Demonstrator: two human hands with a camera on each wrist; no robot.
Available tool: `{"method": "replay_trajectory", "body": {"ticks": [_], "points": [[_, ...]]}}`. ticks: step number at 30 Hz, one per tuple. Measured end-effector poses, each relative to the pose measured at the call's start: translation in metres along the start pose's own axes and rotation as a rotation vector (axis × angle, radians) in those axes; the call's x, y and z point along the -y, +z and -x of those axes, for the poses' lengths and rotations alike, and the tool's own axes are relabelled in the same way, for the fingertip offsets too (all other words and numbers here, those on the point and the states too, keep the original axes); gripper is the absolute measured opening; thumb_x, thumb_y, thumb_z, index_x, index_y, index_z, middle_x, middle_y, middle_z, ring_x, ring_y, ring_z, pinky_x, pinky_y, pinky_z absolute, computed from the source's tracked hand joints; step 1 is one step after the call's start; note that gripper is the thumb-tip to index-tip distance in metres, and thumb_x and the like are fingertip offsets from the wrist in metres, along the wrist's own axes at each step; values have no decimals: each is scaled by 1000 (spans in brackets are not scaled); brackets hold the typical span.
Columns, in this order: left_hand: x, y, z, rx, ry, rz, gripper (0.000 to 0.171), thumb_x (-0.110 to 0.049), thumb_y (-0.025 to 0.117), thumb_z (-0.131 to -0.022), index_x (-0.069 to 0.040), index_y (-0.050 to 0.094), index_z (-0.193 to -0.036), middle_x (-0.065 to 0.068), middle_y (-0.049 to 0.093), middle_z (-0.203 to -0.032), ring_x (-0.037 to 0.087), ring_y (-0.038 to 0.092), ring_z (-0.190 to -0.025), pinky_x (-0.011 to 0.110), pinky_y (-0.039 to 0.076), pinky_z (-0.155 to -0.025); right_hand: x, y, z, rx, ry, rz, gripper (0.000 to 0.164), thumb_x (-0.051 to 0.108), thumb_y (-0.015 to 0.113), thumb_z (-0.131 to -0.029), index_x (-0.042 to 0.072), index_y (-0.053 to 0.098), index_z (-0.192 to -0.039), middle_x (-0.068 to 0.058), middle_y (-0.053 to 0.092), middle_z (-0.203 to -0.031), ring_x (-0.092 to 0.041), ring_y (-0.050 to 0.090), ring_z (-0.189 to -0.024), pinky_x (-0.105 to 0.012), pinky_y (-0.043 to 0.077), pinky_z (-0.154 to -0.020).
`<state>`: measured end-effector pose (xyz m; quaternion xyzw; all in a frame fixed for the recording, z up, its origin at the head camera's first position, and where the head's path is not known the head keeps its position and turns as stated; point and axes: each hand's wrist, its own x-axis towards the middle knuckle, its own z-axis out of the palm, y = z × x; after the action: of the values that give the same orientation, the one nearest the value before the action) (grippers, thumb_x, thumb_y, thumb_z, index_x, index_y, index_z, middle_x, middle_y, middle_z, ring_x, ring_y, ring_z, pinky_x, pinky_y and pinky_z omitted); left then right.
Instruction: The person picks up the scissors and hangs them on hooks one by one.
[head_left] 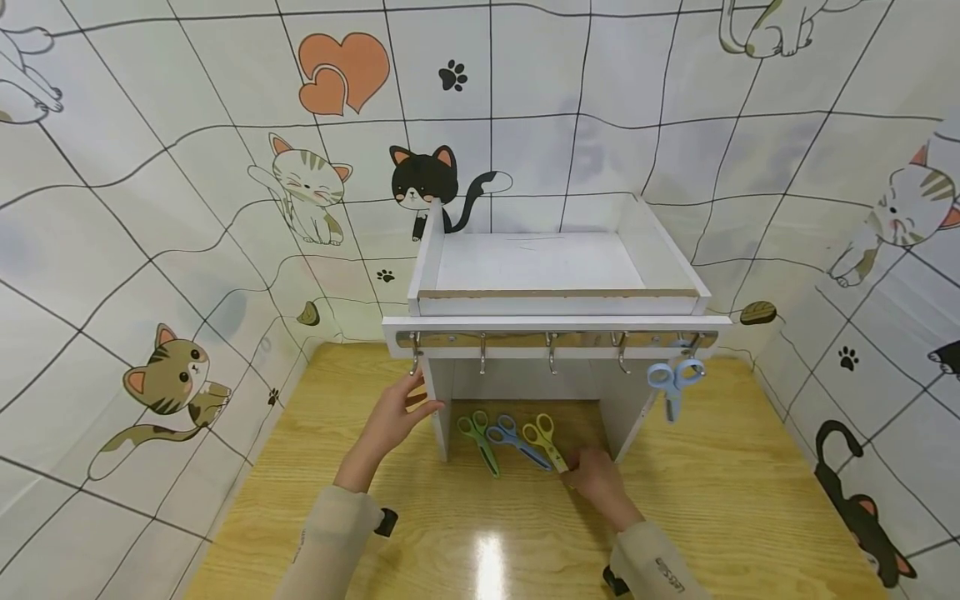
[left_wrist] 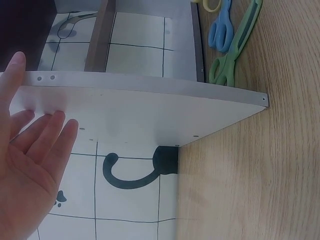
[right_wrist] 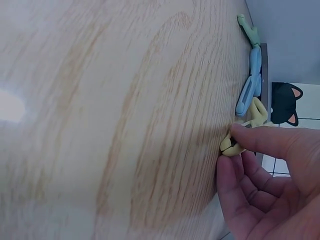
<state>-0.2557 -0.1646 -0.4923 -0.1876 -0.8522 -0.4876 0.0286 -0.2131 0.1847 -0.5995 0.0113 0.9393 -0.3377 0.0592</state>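
Observation:
My right hand pinches the blade end of the yellow scissors between thumb and fingers, low at the wooden table. In the right wrist view the tip of the yellow scissors sits in that pinch. Beside it lie blue scissors and green scissors under the white shelf. My left hand is at the shelf's left side panel, thumb at the front edge and fingers along the outer face. Another pair of light-blue scissors hangs from the rightmost hook.
A metal rail with several hooks runs along the shelf's front. On top is a shallow white tray. Behind and at both sides stand walls covered in a cat-print sheet. The wooden table extends in front.

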Motion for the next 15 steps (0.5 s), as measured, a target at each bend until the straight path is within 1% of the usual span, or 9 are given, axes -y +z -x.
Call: {"method": "replay_trajectory", "body": {"ticks": [1, 2, 3, 5, 7, 9, 10, 12, 15], "points": [[0, 0, 0, -1, 4, 1, 72, -18, 72, -91, -6, 39, -153, 18, 42, -156, 39, 47, -138, 51, 52, -106, 0, 0, 0, 0, -1, -9, 38, 5, 76, -73, 15, 43, -57, 5, 39, -51, -10, 33, -49, -20, 20, -45], [-1, 0, 0, -3, 6, 1, 72, -17, 72, -91, -6, 38, -153, 18, 42, -156, 39, 48, -138, 52, 52, -106, -1, -1, 0, -5, -6, -9, 34, 6, 77, -72, 13, 46, -59, 4, 42, -53, -10, 36, -50, -21, 23, -45], [-5, -1, 1, -4, 2, 5, 71, -16, 72, -91, -4, 38, -153, 19, 41, -156, 40, 47, -138, 53, 52, -106, -1, -2, 0, -10, -9, -10, 30, 7, 78, -72, 12, 50, -61, 3, 47, -55, -11, 39, -51, -21, 26, -45], [-5, -1, 1, -4, 3, 8, 71, -16, 71, -91, -4, 38, -153, 19, 41, -156, 41, 47, -138, 53, 52, -106, -2, -4, 2, -21, -23, -10, 23, 9, 80, -72, 8, 57, -68, 1, 55, -62, -12, 46, -56, -23, 34, -47], [-6, -1, 1, -5, -1, 6, 71, -16, 71, -91, -3, 38, -152, 20, 41, -156, 40, 47, -138, 53, 52, -106, -2, -5, 2, -28, -23, -18, 20, 10, 82, -72, 4, 63, -77, -2, 62, -70, -14, 53, -62, -27, 44, -53], [-6, -1, 1, -5, -2, 9, 70, -15, 71, -91, -3, 39, -152, 20, 42, -155, 40, 47, -138, 53, 52, -106, -2, -7, 3, -27, -20, -29, 24, 11, 83, -73, 1, 67, -87, -4, 67, -78, -16, 59, -69, -31, 53, -61], [-2, -1, 1, -7, 3, 8, 71, -16, 72, -90, -4, 39, -152, 19, 42, -155, 40, 48, -138, 52, 53, -105, -3, -8, 3, -24, -12, -41, 25, 12, 83, -73, 0, 68, -89, -5, 68, -80, -16, 61, -72, -33, 55, -64], [-2, -1, 0, -5, 11, 4, 71, -16, 72, -90, -3, 39, -152, 19, 43, -154, 40, 49, -137, 52, 53, -105, -4, -9, 3, -15, 9, -63, 28, 12, 84, -74, -2, 69, -93, -6, 70, -83, -17, 63, -75, -34, 57, -68], [-1, 0, 0, -2, 18, 7, 71, -15, 72, -91, -4, 39, -152, 19, 44, -154, 40, 49, -137, 53, 53, -105, -6, -11, 3, -4, 19, -113, 28, 11, 84, -74, -2, 69, -93, -6, 70, -82, -16, 63, -74, -29, 55, -64]]}}
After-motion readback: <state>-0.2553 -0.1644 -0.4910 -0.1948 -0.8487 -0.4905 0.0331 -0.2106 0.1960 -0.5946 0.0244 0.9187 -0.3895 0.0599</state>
